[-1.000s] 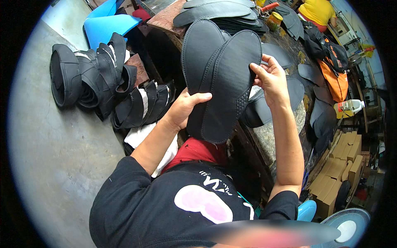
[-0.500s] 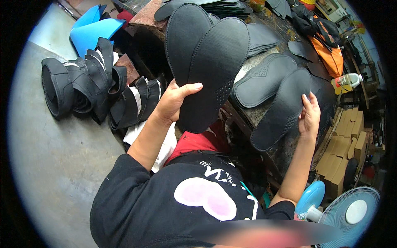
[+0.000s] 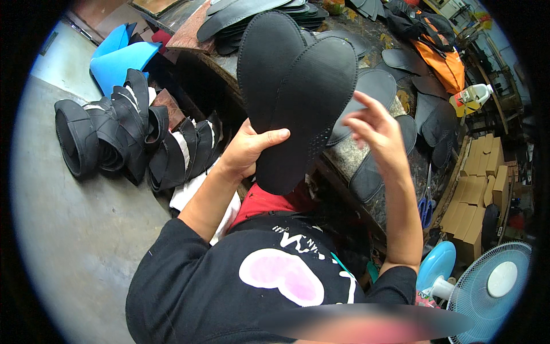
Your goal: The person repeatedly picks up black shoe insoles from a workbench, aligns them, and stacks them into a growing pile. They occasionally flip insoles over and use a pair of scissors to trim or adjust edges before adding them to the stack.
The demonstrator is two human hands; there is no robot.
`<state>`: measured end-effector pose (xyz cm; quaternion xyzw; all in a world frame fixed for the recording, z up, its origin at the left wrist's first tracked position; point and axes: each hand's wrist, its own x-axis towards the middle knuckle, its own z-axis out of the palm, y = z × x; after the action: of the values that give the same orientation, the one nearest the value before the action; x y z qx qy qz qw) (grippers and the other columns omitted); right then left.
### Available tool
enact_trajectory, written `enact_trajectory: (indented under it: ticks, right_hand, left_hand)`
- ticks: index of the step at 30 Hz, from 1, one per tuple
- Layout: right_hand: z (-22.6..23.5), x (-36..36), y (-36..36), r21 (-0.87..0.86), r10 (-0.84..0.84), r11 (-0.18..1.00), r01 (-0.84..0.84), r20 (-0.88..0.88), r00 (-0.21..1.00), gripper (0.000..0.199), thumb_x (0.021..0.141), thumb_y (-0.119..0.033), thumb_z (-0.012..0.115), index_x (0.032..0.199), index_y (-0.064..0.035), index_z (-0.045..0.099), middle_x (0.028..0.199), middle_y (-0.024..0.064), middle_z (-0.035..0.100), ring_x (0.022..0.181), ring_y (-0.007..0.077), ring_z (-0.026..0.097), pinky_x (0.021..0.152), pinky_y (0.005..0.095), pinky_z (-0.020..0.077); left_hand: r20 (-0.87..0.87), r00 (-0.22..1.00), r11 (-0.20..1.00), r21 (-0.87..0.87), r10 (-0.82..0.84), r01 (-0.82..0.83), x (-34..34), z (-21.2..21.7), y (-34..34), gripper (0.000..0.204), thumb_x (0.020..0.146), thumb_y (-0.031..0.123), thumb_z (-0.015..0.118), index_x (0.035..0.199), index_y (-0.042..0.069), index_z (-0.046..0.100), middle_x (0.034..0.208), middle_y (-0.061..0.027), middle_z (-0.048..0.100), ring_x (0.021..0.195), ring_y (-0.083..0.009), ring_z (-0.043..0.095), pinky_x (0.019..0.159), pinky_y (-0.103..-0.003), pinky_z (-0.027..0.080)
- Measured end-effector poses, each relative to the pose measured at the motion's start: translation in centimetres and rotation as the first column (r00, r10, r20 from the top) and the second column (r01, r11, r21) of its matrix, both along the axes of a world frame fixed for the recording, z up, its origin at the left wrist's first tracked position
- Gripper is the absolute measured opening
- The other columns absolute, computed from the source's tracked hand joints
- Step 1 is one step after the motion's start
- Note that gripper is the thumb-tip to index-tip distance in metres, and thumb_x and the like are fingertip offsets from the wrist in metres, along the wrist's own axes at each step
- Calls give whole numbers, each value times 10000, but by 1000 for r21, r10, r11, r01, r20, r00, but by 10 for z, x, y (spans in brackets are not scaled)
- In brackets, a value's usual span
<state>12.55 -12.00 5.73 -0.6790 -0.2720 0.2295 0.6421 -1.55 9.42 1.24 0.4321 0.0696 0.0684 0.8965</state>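
My left hand grips a fanned pair of black, stitched, sole-shaped insoles, its thumb lying across the front one. Small punched holes run along the lower right of that front piece. By its right edge is my right hand, fingers apart and holding nothing; whether a fingertip touches the edge I cannot tell. Behind this hand, similar black insoles lie on a grey slab on the workbench, partly hidden by my hand and forearm.
A pile of black pieces sits at the bench's far end. Rolled black parts stand at left, near blue sheets. To the right are blue-handled scissors, a jug, cardboard and a fan.
My right hand has left the insole it was touching at the right and moved left to the held pair. That insole now lies on the slab. My left hand keeps its grip.
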Motion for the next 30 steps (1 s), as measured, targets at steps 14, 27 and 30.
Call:
enact_trajectory:
  ticks: [14, 27, 30]
  right_hand:
    - [-27, 161, 95, -323, -294, 881, 346, 200, 935, 221, 834, -221, 691, 821, -24, 592, 638, 50, 624, 485, 73, 517, 435, 202, 401]
    - [8, 57, 81, -238, 1, 971, 37, 155, 988, 232, 873, -251, 688, 998, -70, 613, 701, -33, 586, 564, 14, 509, 454, 147, 375]
    - [12, 30, 86, -223, 22, 975, -1, 92, 995, 246, 841, -198, 726, 985, -50, 593, 703, -26, 587, 548, 23, 519, 458, 158, 398]
  left_hand:
    - [20, 995, 968, -235, 93, -86, -21, 1, 68, 488, 918, 217, 410, 1289, -100, 426, 1206, -257, 573, 1069, -402, 605, 891, -497, 530]
    - [-71, 997, 1000, 14, -20, 21, -6, 2, 20, 470, 819, 25, 671, 1261, -6, 516, 1141, -125, 629, 1015, -208, 626, 920, -357, 499]
    - [-62, 997, 998, 39, -52, 55, -5, 3, 13, 463, 825, 42, 679, 1256, -13, 520, 1149, -128, 630, 1007, -209, 633, 899, -354, 511]
